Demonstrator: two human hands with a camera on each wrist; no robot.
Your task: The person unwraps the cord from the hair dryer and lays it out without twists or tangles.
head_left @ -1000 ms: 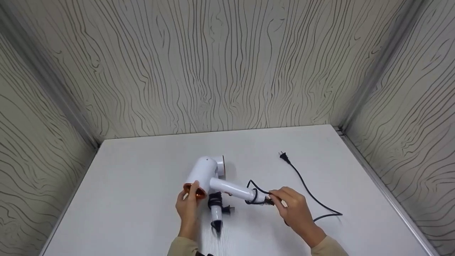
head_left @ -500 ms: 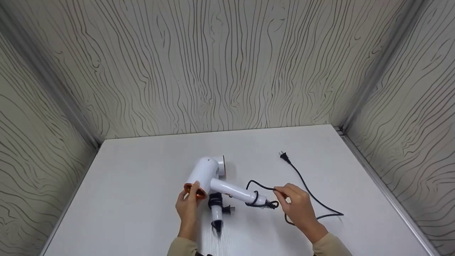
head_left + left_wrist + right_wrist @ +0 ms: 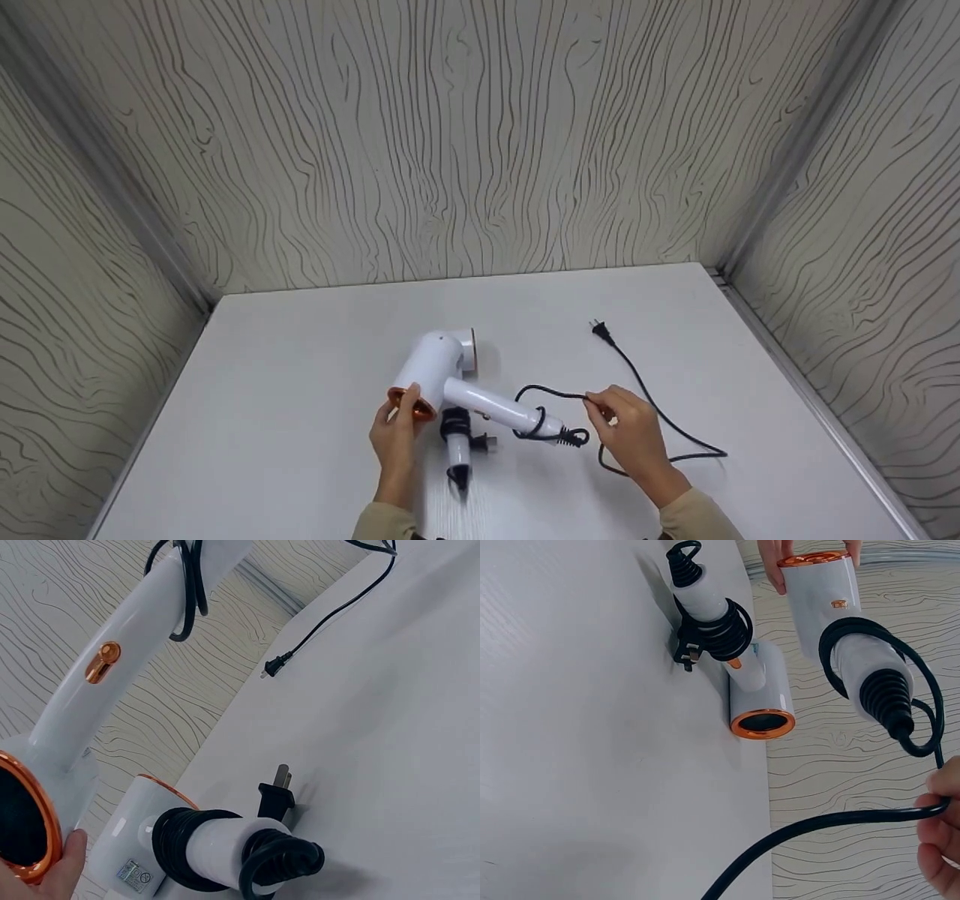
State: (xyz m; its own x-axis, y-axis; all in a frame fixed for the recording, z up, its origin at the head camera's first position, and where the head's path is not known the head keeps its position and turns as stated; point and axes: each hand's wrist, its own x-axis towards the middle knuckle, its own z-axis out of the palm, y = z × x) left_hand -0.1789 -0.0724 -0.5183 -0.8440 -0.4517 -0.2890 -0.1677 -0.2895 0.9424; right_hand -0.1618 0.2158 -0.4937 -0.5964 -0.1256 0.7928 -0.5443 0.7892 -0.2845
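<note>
My left hand (image 3: 394,442) grips a white hair dryer (image 3: 428,366) by its orange-rimmed end, thumb on the rim. The dryer is held above the table, its handle slanting down to the right. Black cord (image 3: 862,624) loops around the lower handle and bends back at the ribbed sleeve (image 3: 886,699). To the right of the handle, my right hand (image 3: 628,431) pinches this cord between thumb and fingertips. From there the cord trails onto the table, ending in a two-pin plug (image 3: 602,331). The left wrist view shows an orange slide switch (image 3: 103,662) on the handle.
A second white hair dryer (image 3: 761,694) lies on the white table (image 3: 300,360), partly behind the held one. Its cord (image 3: 187,849) is wound around its handle, with the plug (image 3: 276,799) sticking out sideways. Wood-patterned walls (image 3: 465,150) enclose the table at back and sides.
My right hand has shifted slightly right and up along with the cord, away from the handle's end. A small cord loop now shows at the ribbed sleeve. My left hand has hardly moved.
</note>
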